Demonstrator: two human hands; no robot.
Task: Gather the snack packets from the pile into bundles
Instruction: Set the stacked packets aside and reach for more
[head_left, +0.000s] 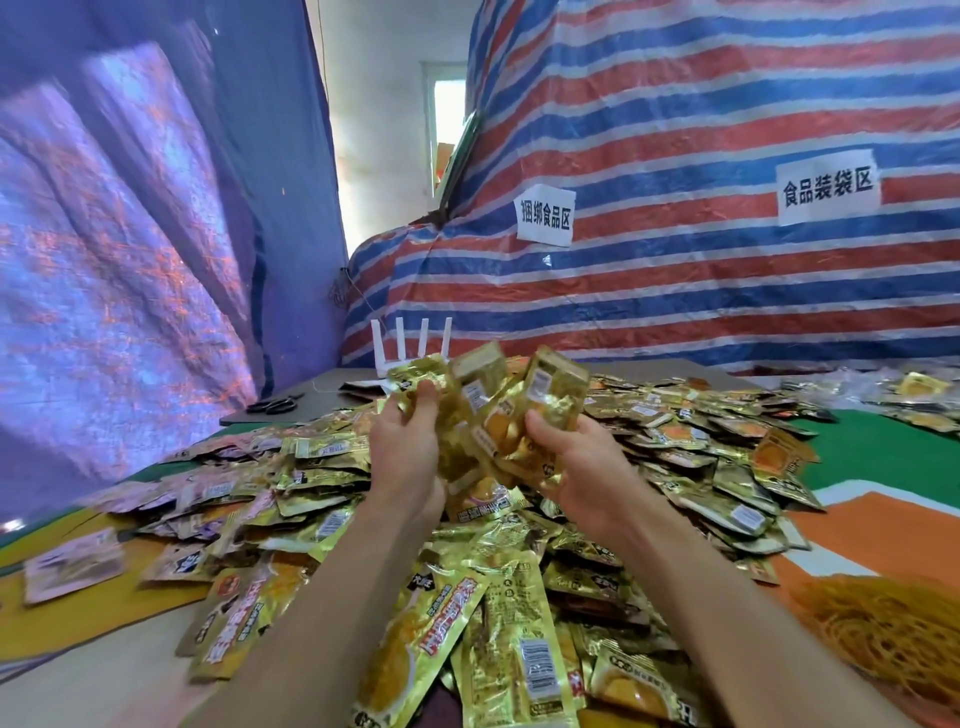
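- Clasped between both hands, a handful of packets (483, 415) is held just above the middle of the pile (701, 467). The left hand (408, 452) curls thumb and fingers round its left edge, and the right hand (582, 467) closes on the right side from below. Neither hand is spread open.
- Packets in the grip splay at odd angles and are not yet squared into a bundle.
- Each sachet looks light, flat and limp, and its glossy gold foil is likely to slide against its neighbours. A firm squeeze across the middle of the stack, with edges tapped level, would probably hold better than a pinch at the sealed ends.
- Foil fronts carry red bands of Chinese lettering and a yellow food picture, and backs carry white barcode panels. The print is too blurred to read.
- Loose sachets spread across a table (883, 457) with a green and orange top.
- A tangle of thin yellow bands (883, 639), apparently rubber bands, lies at the near right.
- Black scissors (275, 404) and a white router (410, 348) with four aerials sit beyond the heap.
- Behind hangs a red, white and blue striped tarpaulin (675, 291), with a blue sheet (130, 234) to the left.
- Two paper signs are fixed to the stripes: the nearer sign (545, 214) reads 捆绑食品区 and the farther sign (827, 187) reads 食品装袋区.
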